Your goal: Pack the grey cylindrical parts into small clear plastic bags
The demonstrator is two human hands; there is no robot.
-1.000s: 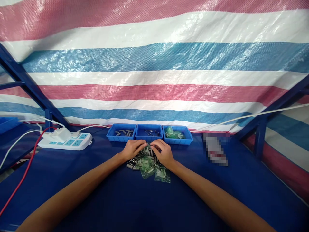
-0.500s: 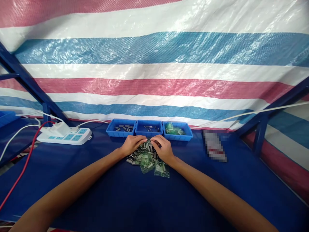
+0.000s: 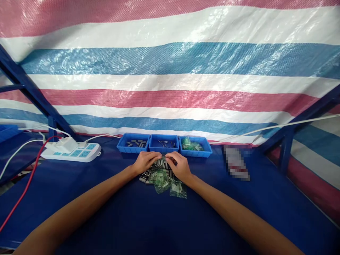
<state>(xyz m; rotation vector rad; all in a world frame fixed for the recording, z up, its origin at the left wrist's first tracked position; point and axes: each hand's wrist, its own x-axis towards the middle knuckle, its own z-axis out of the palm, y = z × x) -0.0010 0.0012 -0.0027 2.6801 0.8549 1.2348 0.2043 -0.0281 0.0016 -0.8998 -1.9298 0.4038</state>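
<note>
My left hand and my right hand meet fingertip to fingertip above a pile of small parts. Both are closed in a pinch; whatever sits between the fingers is too small to make out. Beneath them lie grey metal cylinders, thin pins and small clear-green plastic bags with parts inside. One such bag lies at the pile's near right edge, below my right wrist. Part of the pile is hidden behind the hands.
Behind the pile stand three blue bins: the left bin holds grey cylinders, the middle bin thin pins, the right bin green bags. A white power strip with cables lies left. A blurred-out item lies right; a striped tarp hangs behind.
The camera view has tilted up slightly, so everything sits a little lower. My fingertips have shifted slightly; both hands stay pinched over the pile.
</note>
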